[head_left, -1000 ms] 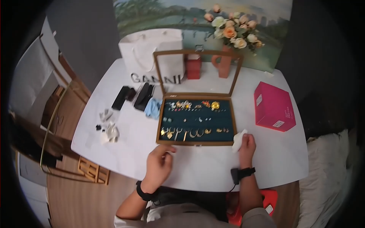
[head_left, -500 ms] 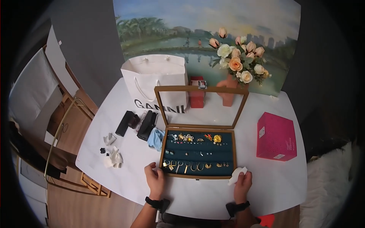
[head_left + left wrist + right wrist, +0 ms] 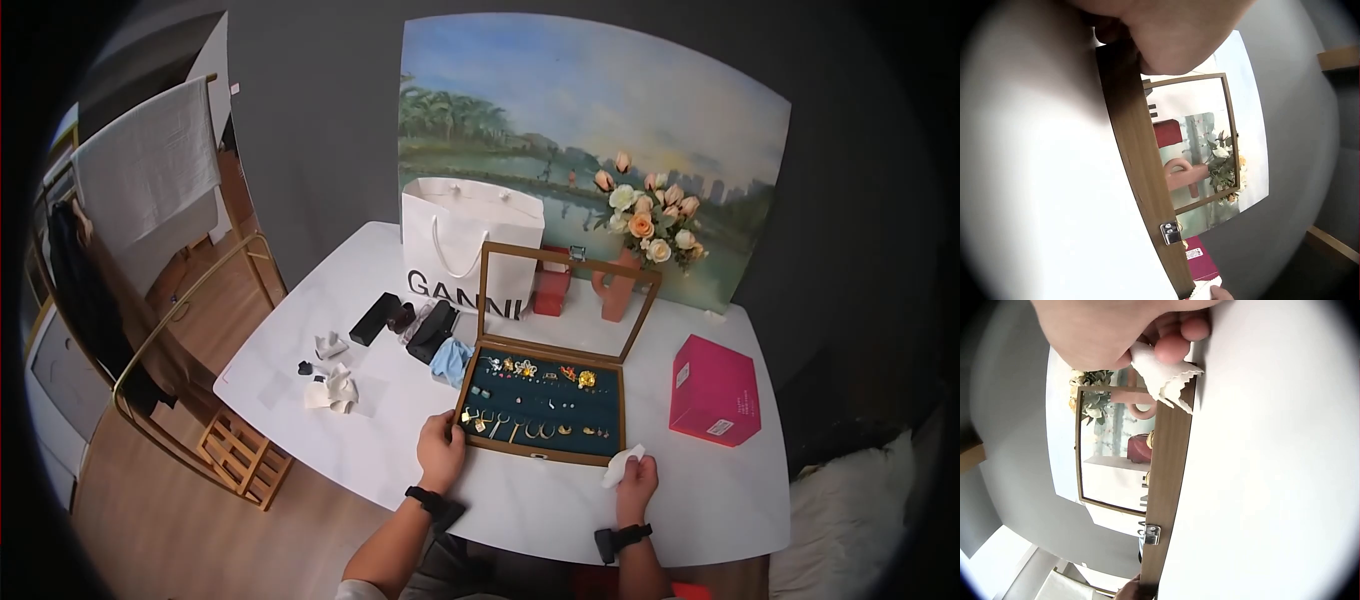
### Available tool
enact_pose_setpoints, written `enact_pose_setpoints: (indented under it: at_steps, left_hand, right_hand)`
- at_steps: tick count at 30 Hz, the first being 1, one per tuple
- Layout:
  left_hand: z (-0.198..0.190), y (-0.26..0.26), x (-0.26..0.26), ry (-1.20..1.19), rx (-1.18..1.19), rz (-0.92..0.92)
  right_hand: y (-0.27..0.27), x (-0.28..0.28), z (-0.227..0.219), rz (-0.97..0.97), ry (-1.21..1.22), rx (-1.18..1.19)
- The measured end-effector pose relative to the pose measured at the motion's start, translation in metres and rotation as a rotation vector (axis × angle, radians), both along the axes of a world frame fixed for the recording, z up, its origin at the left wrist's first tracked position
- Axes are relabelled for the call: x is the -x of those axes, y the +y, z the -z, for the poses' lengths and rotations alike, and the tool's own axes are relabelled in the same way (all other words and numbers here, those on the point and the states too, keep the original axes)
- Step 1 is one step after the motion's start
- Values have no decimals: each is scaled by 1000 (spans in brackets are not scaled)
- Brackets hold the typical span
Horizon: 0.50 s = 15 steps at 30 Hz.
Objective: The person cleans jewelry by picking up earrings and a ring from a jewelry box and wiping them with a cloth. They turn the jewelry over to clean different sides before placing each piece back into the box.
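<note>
A wooden jewellery box (image 3: pixel 540 453) with a raised glass lid (image 3: pixel 643 308) stands on the table, its dark green lining holding rows of earrings (image 3: pixel 541 429) and gold pieces. My left hand (image 3: pixel 441 455) grips its left front corner; in the left wrist view, that hand (image 3: pixel 1172 31) has fingers at the end of the wooden side (image 3: pixel 1141 162). At the right front corner, my right hand (image 3: pixel 636 490) pinches a crumpled white cloth (image 3: pixel 620 468). The right wrist view shows the cloth (image 3: pixel 1160 375) against the box's end, under curled fingertips (image 3: pixel 1172 347).
Left of the box lie a blue cloth (image 3: pixel 452 362), black cases (image 3: pixel 433 331) and crumpled white pieces (image 3: pixel 334 391). Behind stand a white paper bag (image 3: pixel 470 245), a red box (image 3: pixel 550 293) and a flower vase (image 3: pixel 615 291). A pink box (image 3: pixel 714 391) is at right.
From in front of the box, my left hand has moved to its left front corner and taken hold there. My right hand stays at the right corner with the cloth. The head view has tilted up.
</note>
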<state>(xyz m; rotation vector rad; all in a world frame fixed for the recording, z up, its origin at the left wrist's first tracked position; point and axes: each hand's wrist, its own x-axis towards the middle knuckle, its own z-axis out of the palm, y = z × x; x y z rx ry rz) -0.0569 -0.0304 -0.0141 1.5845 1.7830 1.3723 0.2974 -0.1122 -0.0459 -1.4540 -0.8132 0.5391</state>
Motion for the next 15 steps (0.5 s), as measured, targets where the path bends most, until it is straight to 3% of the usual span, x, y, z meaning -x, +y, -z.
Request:
enact_pose_setpoints:
  at_steps: [6, 15]
  left_hand:
    - [18, -14, 9, 9, -97, -24]
    - [7, -62, 28, -26, -88, -41]
  right_hand:
    - [-28, 10, -8, 27, -187, 33]
    - [-95, 29, -6, 28, -177, 109]
